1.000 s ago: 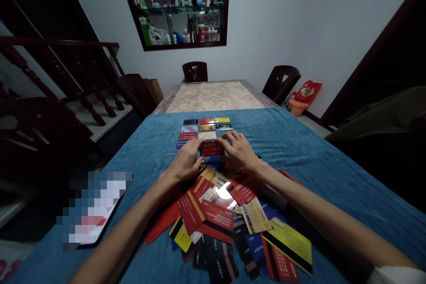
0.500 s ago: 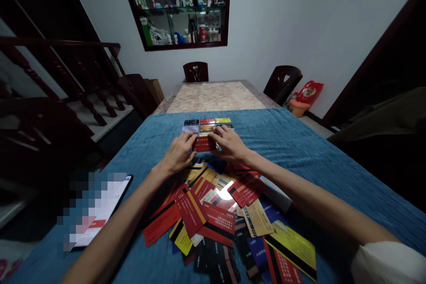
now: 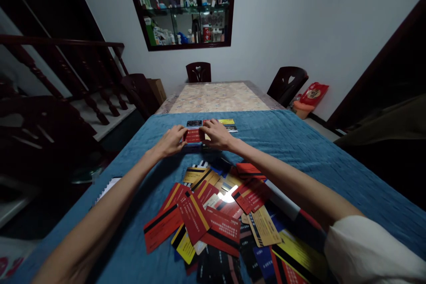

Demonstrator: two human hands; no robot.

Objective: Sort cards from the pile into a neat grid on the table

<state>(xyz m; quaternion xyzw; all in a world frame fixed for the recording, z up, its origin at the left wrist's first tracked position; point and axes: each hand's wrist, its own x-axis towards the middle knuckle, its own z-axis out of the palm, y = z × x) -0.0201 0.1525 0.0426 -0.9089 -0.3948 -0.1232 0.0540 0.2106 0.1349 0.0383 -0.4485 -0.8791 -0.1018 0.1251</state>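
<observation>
Between my two hands is a red card [image 3: 193, 136], pinched at its left edge by my left hand [image 3: 172, 140] and at its right edge by my right hand [image 3: 215, 134]. It is over rows of laid-out cards; whether it touches them I cannot tell. In the far row show a black card [image 3: 194, 123] and a yellow card [image 3: 227, 121], and my right hand hides part of the rows. Nearer to me lies a loose heap of red, yellow, gold, blue and black cards, among them a dark red card [image 3: 195, 217] on top.
A blue cloth [image 3: 286, 142] covers the near part of the table, with a patterned tabletop [image 3: 216, 95] beyond. The phone [image 3: 108, 188] at left is partly behind my left forearm. Chairs stand around the far end, below a glass-shelved wall cabinet [image 3: 186, 46].
Both hands have moved the red card a little away from me and to the left, over the laid-out rows. The view has shifted slightly, and less of the phone shows.
</observation>
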